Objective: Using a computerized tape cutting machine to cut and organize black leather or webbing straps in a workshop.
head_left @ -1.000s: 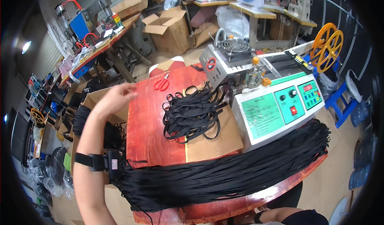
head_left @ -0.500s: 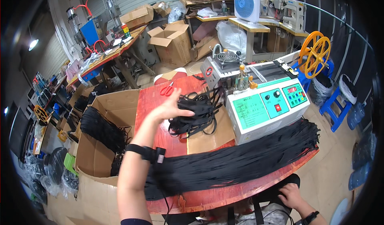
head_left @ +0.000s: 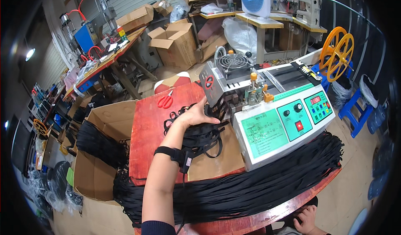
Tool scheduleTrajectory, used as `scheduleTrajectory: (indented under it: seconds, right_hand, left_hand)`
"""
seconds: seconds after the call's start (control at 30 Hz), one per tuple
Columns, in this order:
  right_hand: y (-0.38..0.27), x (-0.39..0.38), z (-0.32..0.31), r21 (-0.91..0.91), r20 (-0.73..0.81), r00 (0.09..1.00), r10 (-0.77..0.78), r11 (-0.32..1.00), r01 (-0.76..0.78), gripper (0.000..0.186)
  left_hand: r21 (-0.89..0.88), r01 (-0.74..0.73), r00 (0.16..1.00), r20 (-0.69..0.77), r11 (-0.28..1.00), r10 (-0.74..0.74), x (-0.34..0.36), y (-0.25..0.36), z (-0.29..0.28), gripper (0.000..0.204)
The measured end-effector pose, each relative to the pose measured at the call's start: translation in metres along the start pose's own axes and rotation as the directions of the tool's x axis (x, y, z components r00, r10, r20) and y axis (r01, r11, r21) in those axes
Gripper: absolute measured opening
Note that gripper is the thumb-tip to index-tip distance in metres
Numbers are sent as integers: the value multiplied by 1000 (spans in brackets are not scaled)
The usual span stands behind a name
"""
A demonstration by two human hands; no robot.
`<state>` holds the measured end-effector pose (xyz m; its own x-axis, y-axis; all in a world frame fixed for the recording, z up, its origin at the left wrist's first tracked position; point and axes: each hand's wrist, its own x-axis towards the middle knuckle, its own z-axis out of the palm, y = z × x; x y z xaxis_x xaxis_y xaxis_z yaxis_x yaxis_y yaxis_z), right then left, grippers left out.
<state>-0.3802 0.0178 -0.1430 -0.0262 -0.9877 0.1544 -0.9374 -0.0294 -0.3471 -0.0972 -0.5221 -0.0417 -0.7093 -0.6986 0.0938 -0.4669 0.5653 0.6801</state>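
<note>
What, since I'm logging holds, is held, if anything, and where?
Left hand: over the straps; whether its grip holds any cannot be told. Right hand: nothing visibly held.

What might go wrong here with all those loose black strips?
Loops in the small strip pile might tangle around the left hand reaching over them. The dark cord hanging across the long strip bundle could snag. The red scissors on the table might get knocked.
</note>
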Motion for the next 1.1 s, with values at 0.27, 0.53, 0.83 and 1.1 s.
scheduleTrajectory:
  seconds: [0.27, 0.53, 0.83, 1.1]
  right_hand:
    - [2, 5, 8, -15, 29, 1000, -2, 1000, 2, 26]
    - [2, 2, 25, -59, -7, 1000, 7, 998, -8, 28]
    - [6, -5, 34, -98, -54, 998, -27, 995, 21, 33]
    - [-11, 6, 20, -205, 118, 991, 64, 978, -39, 30]
  left_hand:
    - [275, 28, 973, 213, 961, -89, 1, -5, 24, 123]
    - [610, 223, 944, 59, 761, -324, -25, -11, 52, 52]
    - [807, 44, 979, 82, 589, -186, -163, -95, -29, 25]
    - [-675, 212, 765, -336, 707, -550, -252, -133, -136, 17]
